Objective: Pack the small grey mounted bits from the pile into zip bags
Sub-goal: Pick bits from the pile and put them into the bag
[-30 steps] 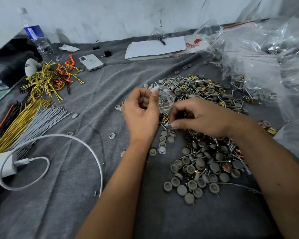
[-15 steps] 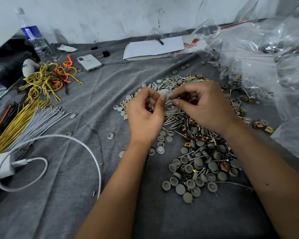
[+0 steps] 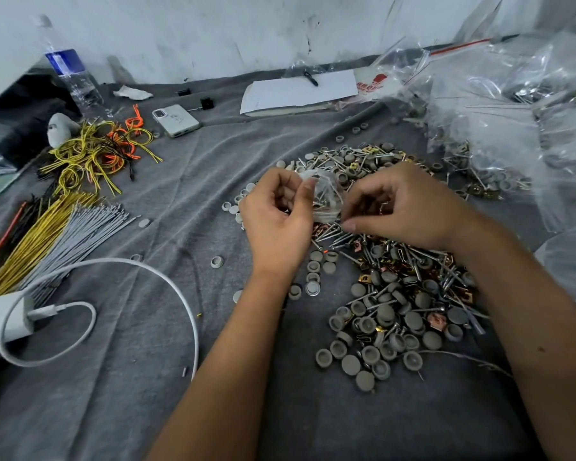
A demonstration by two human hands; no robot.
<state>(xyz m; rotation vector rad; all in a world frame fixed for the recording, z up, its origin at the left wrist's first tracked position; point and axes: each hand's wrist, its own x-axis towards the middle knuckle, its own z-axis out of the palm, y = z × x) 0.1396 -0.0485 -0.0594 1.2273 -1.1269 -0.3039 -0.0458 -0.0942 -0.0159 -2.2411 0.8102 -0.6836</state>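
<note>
Bottle (image 3: 68,69) with a blue label, its print too small to read, stands far left by yellow wires (image 3: 80,154); a white cable (image 3: 120,267) loops on the grey cloth (image 3: 187,181), bare between cable and hands. Left hand (image 3: 276,221) pinches a small clear bag (image 3: 325,197) holding a few bits, shanks slanting; right hand (image 3: 403,207) pinches its other edge. Pile (image 3: 396,311) spreads beneath and right, shanks pointing every way. Red print on the far bags (image 3: 479,104) is unreadable.
</note>
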